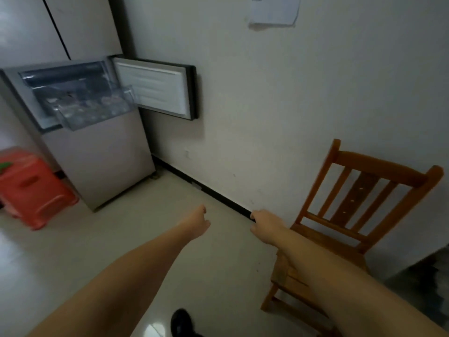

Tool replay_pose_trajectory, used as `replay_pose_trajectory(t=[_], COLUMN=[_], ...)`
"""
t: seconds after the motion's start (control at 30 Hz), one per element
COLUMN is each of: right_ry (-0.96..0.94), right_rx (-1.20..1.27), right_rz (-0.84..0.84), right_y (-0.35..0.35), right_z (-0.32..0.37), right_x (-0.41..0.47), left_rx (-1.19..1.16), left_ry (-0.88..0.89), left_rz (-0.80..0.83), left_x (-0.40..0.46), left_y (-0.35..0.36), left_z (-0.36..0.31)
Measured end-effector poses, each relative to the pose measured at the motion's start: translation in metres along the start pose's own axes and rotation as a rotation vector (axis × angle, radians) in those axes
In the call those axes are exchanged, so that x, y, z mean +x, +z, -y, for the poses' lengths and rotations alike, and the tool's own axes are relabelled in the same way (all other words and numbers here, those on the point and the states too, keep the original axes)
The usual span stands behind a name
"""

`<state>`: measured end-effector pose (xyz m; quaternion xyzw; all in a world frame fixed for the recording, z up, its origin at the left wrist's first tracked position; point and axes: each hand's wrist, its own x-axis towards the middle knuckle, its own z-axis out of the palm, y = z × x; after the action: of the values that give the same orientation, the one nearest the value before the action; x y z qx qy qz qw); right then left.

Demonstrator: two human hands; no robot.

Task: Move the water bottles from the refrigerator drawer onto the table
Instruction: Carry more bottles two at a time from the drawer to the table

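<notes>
Hanging empty with loosely curled grip, left hand (196, 221) and right hand (263, 226) face the clear plastic drawer (92, 110).

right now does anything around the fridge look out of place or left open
Yes. The fridge's small compartment door is swung wide open against the wall, and the clear drawer is pulled out, sagging forward. Both the left hand and the right hand are empty and well short of it.
</notes>
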<state>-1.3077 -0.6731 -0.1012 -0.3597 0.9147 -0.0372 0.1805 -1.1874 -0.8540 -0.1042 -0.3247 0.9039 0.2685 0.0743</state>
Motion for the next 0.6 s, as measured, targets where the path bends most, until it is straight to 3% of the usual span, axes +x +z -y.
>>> replay_pose_trajectory(t=[0.2,0.6], right_ry=[-0.08,-0.237], right_rx=[-0.053,-0.061], right_rz=[-0.007,-0.056], right_y=[-0.018,-0.096], right_z=[0.044,0.189], right_x=[0.1,0.304], left_rx=[-0.03,0.003], left_ry=[-0.08,-0.127], left_rz=[-0.029,-0.143], left_x=[0.075,0.227], left_y=[-0.04,-0.205], left_z=[0.041,0.135])
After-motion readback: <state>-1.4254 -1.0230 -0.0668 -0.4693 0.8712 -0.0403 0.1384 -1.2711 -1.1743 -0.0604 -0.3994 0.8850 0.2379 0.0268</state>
